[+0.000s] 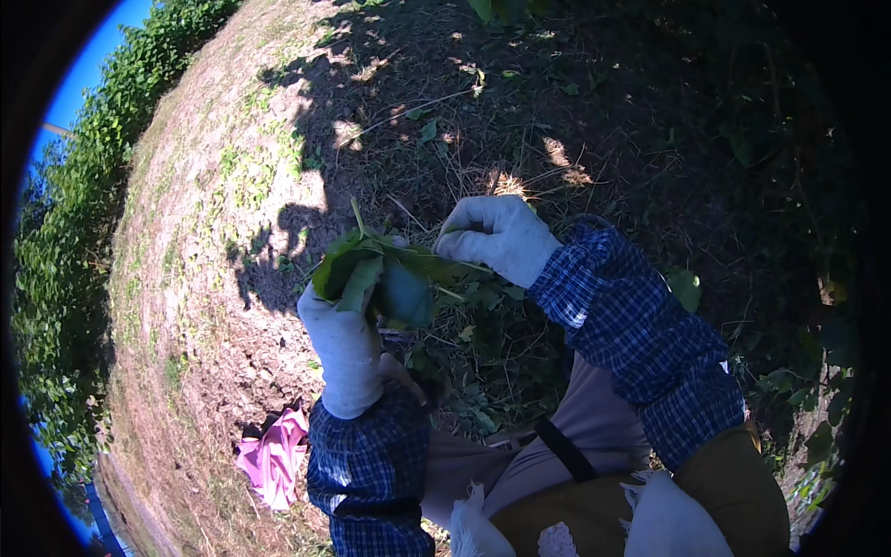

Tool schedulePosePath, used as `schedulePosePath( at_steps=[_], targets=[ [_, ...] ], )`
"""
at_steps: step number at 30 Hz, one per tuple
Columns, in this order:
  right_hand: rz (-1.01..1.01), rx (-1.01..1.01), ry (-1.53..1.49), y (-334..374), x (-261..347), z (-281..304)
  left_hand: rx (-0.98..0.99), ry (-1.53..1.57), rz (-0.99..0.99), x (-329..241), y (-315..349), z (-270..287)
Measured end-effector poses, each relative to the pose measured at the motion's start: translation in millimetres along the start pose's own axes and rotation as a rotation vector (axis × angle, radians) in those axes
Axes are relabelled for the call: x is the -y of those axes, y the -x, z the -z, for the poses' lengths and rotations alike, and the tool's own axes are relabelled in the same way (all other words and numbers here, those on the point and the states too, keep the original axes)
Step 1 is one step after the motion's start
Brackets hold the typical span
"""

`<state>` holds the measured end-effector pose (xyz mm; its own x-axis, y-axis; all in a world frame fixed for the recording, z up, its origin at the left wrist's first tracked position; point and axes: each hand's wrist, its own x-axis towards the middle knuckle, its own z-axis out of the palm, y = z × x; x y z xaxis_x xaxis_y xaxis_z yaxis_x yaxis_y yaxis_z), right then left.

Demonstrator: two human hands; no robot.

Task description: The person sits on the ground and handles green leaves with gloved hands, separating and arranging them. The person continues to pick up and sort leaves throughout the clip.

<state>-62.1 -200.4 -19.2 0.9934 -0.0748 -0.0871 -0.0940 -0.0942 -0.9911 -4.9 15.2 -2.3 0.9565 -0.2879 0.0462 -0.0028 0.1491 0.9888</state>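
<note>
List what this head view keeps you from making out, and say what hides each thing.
In the head view:
- Left hand: most fingers hidden behind the leaves.
- Right hand: too small to tell what, if anything, it pinches.
- Plants at upper right: lost in deep shade.
- White cloth: lower part cut off by the bottom edge.

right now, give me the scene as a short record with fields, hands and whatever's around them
left hand: white cloth glove, holding a loose bunch of broad green leaves
right hand: white cloth glove, fingers bent together at the bunch's right side; exact grip unclear
sleeves: blue checked fabric, both arms
ground: dry, sunlit soil at left, shade at right
nearby: crumpled pink cloth on the ground, lower left
background: dense green hedge, far left
</note>
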Motion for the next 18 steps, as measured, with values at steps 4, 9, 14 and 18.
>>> schedulePosePath(
  at_steps=[4, 9, 14, 18],
  targets=[
    [0.032, -0.120, -0.118, -1, 2, 4, -0.067, -0.083, -0.069, 8, -5, 8],
    [-0.002, -0.190, -0.111, 0, 10, 7, -0.073, 0.102, -0.022, 7, -7, 9],
    [0.000, -0.297, -0.351, -4, 5, 12, -0.132, -0.009, -0.138, 12, -12, 17],
    [-0.067, -0.234, -0.315, -5, 5, 22, -0.125, 0.215, -0.052, 7, -16, 24]
  ],
)
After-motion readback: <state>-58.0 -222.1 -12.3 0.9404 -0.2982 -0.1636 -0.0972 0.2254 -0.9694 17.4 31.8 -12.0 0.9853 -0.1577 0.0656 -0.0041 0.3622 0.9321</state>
